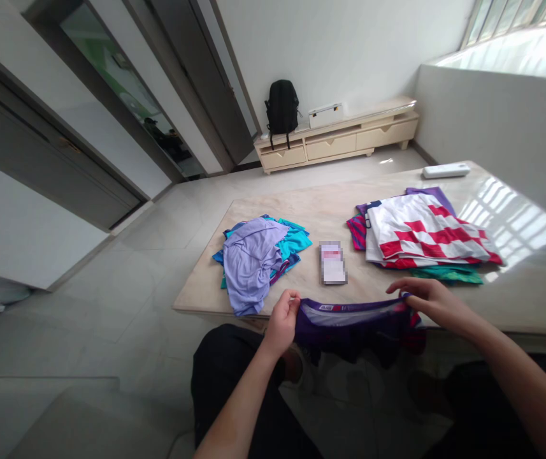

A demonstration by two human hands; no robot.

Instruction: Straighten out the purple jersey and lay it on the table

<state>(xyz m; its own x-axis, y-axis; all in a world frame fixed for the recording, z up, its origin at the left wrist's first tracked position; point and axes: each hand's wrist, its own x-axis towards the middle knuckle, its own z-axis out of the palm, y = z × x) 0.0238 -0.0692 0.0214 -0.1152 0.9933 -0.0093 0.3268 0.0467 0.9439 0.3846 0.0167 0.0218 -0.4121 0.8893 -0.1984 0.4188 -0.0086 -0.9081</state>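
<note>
A dark purple jersey (349,322) with white and red lettering near its top edge hangs stretched between my hands, just off the table's near edge. My left hand (283,320) pinches its left end, fingers closed. At the other end my right hand (428,298) grips the fabric between thumb and finger, with other fingers partly lifted. The jersey's lower part drops into shadow above my knees. Beyond my left hand lies a loose heap of shirts, a lavender shirt (251,258) on top. Past my right hand rests a flatter stack with a red-and-white checkered jersey (430,233) uppermost.
Between the two piles on the marble table (263,205) lies a blurred-out phone-like rectangle (333,263). A white oblong object (446,170) sits near the far edge. Against the wall, a low cabinet (332,145) bears a black backpack (283,107) and a white box (325,115).
</note>
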